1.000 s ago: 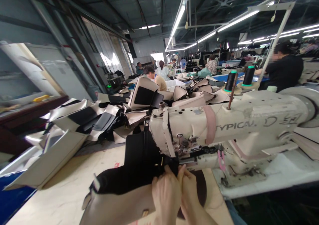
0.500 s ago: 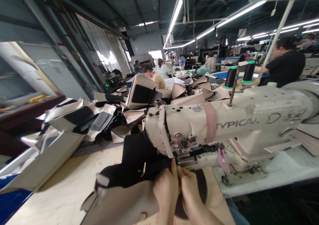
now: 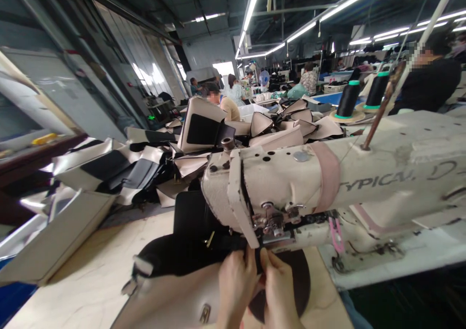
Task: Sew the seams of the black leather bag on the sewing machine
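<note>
A sewing machine stands before me, its head over a bag piece of beige and black material with metal fittings. My left hand is closed on the piece's black edge, just in front of the needle area. Close beside it, my right hand pinches the same edge, thumb and fingers pressed together. A dark rounded panel shows around and below my right hand. The needle and presser foot are mostly hidden behind the machine's head and my fingers.
Beige and black bag pieces are heaped behind and left of the machine. At the left edge a box holds more pieces. Two black thread cones stand behind the machine. Several people sit farther back, one in black at the right.
The view has come closer to the machine, whose head looks larger. My hands remain on the bag piece, with a slightly wider gap between them. More of a metal fitting shows at the bottom.
</note>
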`<action>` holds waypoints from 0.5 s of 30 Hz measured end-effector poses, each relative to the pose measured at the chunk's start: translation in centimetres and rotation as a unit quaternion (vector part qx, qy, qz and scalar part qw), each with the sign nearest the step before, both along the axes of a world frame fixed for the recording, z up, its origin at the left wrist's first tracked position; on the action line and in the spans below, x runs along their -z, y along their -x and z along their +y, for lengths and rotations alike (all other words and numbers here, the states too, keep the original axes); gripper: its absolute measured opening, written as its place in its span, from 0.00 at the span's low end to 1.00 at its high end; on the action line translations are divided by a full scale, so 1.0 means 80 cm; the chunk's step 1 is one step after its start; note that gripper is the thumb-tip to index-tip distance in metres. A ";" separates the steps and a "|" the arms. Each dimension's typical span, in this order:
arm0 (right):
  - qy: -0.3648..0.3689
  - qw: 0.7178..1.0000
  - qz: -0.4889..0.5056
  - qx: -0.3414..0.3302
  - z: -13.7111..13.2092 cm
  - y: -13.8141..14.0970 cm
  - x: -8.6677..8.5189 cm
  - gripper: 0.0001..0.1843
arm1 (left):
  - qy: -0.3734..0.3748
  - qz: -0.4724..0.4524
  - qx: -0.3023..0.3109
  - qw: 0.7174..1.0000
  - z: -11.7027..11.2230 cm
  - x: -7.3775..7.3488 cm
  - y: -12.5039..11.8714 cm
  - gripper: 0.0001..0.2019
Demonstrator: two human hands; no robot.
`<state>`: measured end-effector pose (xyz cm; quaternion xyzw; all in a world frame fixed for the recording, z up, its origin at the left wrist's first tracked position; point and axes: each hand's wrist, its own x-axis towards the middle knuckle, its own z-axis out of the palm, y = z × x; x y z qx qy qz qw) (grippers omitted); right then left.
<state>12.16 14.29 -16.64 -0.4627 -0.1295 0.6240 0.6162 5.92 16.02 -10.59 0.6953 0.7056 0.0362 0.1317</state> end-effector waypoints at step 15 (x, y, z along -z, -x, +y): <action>0.019 0.999 0.023 0.016 -0.004 0.005 -0.002 0.25 | -0.041 -0.094 -0.016 0.995 0.005 0.021 0.012 0.20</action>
